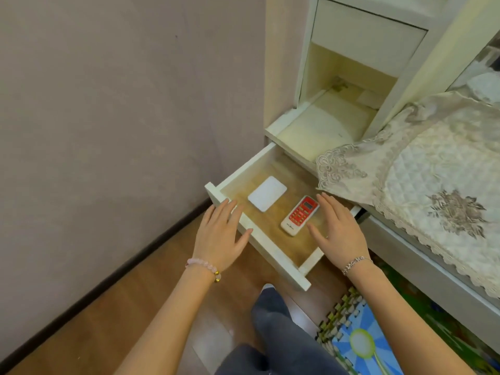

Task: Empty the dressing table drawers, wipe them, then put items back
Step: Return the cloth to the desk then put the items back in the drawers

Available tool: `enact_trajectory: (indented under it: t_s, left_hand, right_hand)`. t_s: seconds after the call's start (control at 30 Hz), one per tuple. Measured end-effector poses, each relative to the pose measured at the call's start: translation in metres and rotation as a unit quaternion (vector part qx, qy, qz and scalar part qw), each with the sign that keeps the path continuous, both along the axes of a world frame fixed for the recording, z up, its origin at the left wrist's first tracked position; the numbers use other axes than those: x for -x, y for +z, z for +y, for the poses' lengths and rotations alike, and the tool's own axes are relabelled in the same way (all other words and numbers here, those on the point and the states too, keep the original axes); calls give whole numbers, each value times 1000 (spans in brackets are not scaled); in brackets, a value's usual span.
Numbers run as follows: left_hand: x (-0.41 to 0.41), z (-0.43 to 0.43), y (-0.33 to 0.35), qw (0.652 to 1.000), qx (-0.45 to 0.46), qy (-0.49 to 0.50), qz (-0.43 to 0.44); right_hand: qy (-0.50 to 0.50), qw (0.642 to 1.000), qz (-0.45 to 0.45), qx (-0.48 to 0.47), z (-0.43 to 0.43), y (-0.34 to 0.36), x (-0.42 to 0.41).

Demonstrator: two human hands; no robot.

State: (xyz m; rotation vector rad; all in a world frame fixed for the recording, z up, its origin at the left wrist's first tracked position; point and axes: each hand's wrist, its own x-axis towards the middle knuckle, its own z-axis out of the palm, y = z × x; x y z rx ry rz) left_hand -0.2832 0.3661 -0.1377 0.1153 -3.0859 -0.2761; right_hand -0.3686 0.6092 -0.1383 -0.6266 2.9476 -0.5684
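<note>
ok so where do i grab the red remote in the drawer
Take the red remote across its two long edges near the middle, coming down from above with the right hand. It lies flat, face up on the drawer floor, so its narrow sides are the only graspable part.

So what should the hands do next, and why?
Probably the right hand should pick up the red remote: the drawer is open, the remote and a white pad lie inside, and that hand hovers open and empty right beside the remote.

home bedroom: dressing table point(443, 290) w/ lace cloth point(422, 169)
</note>
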Motion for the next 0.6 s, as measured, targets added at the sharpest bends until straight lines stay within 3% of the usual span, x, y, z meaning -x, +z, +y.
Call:
enact_trajectory:
  t_s: [0.13,0.2,0.27,0.3,0.4,0.47,0.53,0.6]
  left_hand:
    - [17,-7,-17,981,-179,69,-14]
    - [19,-7,-23,928,-333,169,-14]
    - [21,-9,-29,830,-474,292,-22]
    - [22,-11,-32,764,-545,345,-38]
    - [26,-21,-45,517,-739,421,-95]
    - [29,-30,-51,382,-806,433,-130]
    - [33,-37,-52,310,-833,435,-145]
    - [37,-40,-50,288,-841,431,-152]
  right_hand:
    - [-19,1000,-12,-6,-4,-5,20]
    - [-30,999,-13,-10,-6,-6,25]
    - [-41,999,-15,-14,-9,-7,29]
    - [-48,999,-16,-13,-10,-9,30]
    - [-66,998,-17,-16,-15,-13,32]
    - [-84,996,-18,-20,-18,-16,31]
    - [-112,993,-26,-15,-19,-16,30]
    - [-129,991,-25,-11,-19,-17,30]
